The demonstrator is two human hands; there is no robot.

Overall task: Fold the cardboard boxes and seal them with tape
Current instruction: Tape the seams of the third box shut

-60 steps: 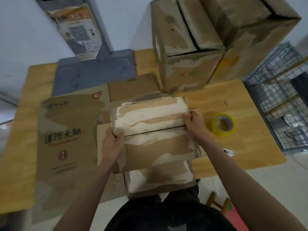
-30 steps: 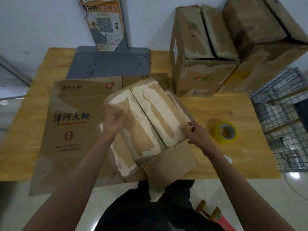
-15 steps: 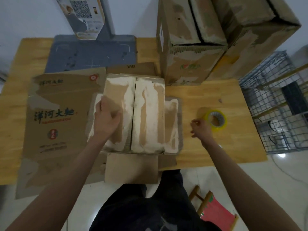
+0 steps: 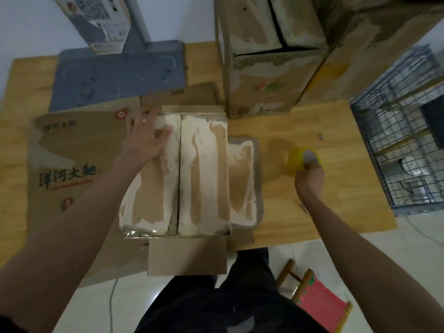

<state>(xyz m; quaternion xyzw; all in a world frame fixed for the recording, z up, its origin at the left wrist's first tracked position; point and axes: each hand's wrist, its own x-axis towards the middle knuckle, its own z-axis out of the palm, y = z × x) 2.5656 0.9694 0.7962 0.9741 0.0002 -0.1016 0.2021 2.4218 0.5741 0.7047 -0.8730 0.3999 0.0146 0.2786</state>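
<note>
A brown cardboard box (image 4: pixel 201 174) with torn white patches stands on the wooden table (image 4: pixel 336 131), its two top flaps folded shut with a seam down the middle. My left hand (image 4: pixel 146 135) presses flat on the far left flap with spread fingers. To the right, my right hand (image 4: pixel 310 179) grips a roll of yellow tape (image 4: pixel 301 159), lifted and blurred. One loose flap (image 4: pixel 187 255) hangs toward me over the table's edge, and another side flap (image 4: pixel 245 181) lies out to the right.
Flattened printed cartons (image 4: pixel 72 164) lie at the left. Two tall folded boxes (image 4: pixel 269 56) stand at the back right. A grey stand base (image 4: pixel 120 73) sits at the back. A wire cage (image 4: pixel 403 131) is beyond the table's right edge, and a red stool (image 4: pixel 317 306) stands below.
The box was turned so its seam runs away from me and was set down. My right hand left the box, reached right and took hold of the tape roll. My left hand slid to the far corner.
</note>
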